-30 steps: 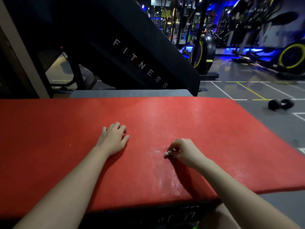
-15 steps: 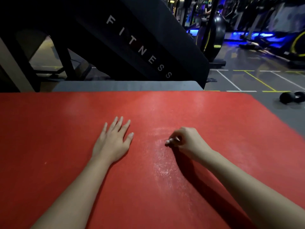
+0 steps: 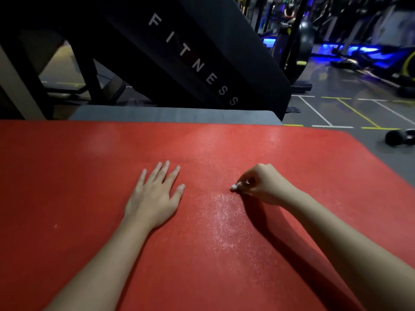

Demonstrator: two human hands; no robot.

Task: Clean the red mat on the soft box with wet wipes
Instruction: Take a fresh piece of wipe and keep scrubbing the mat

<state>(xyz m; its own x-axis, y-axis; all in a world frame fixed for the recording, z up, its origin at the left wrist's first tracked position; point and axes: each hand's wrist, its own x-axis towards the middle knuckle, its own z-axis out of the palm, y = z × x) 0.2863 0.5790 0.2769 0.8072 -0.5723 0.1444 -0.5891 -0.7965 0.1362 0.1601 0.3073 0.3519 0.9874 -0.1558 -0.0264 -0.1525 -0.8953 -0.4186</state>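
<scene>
A wide, flat red textured mat (image 3: pixel 67 176) filled the lower view, its long axis running left to right. The soft box beneath it was hidden.

Left of centre, the left hand (image 3: pixel 155 196) lay palm down on the mat, fingers straight, slightly spread and pointing toward the far edge. It held nothing and seemed to be bracing.

Just right of it, a glistening damp streak (image 3: pixel 224 221) ran from mid-mat toward the near edge. At the streak's far end, the right hand (image 3: pixel 265 185) had its fingers curled, pinching a small wadded white wet wipe (image 3: pixel 234 187) against the mat. The wipe poked out toward the left hand, the two near but apart.

The rest of the mat looked dull and dry on both sides and toward the far edge. Wiping appeared under way, with much surface left. The right hand alone carried the wipe, so any next stroke would likely be its own.

Beyond the far edge stood a black slanted panel lettered FITNESS (image 3: pixel 202 52). A dark dumbbell (image 3: pixel 399 136) lay on the floor off the far right corner.
</scene>
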